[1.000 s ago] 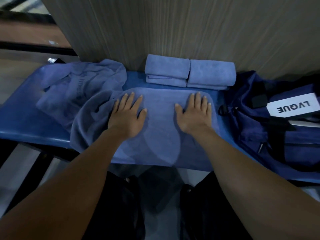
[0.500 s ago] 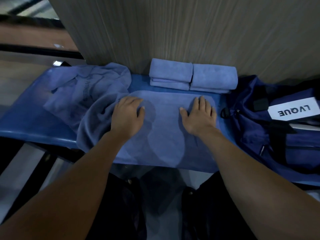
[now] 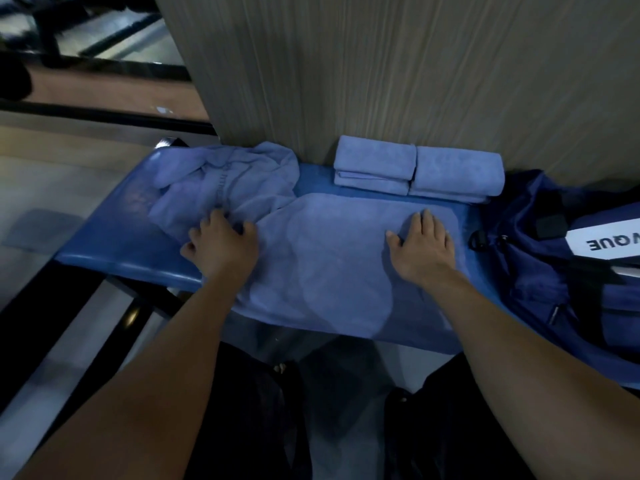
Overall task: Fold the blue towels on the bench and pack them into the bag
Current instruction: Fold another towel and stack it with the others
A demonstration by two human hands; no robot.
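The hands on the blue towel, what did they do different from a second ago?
The left hand slid left across the spread blue towel to its bunched edge, and its fingers curled into the cloth. The right hand stayed pressed flat. The two folded blue towels and navy bag stayed put.

Grey wood-grain wall point(image 3: 398, 71), pale floor point(image 3: 52, 181), dim light

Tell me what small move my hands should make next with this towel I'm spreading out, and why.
Probably lift the bunched left end with the left hand and fold it over toward the right hand. The spread towel lies flat under the right hand, while the left hand's fingers curl into gathered cloth at its left end, beside the crumpled towel.
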